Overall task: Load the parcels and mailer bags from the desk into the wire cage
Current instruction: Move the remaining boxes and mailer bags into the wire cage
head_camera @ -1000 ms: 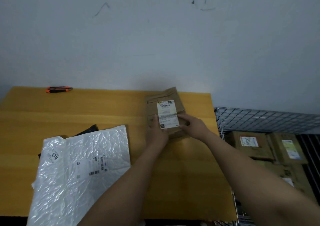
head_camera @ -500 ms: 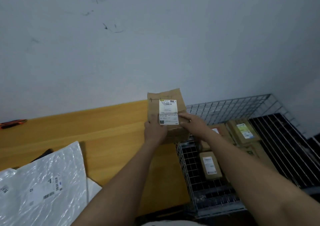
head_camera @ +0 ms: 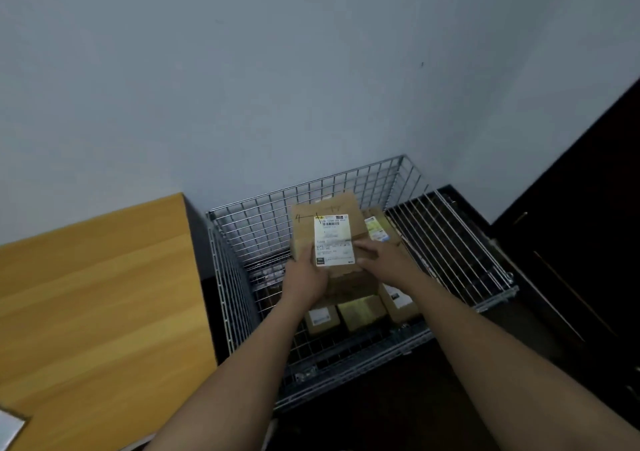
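Note:
I hold a brown cardboard parcel with a white shipping label over the open wire cage. My left hand grips its near left corner and my right hand grips its near right side. Several brown parcels lie on the cage floor beneath it, partly hidden by the held parcel and my hands. The wooden desk stands to the left of the cage.
A corner of a white mailer bag shows at the desk's lower left edge. A dark cabinet or door stands right of the cage. The pale wall runs behind the desk and cage.
Both hands have carried the parcel rightward off the desk to above the cage. My view turned right, so the white mailer bag and the orange cutter slid out of sight.

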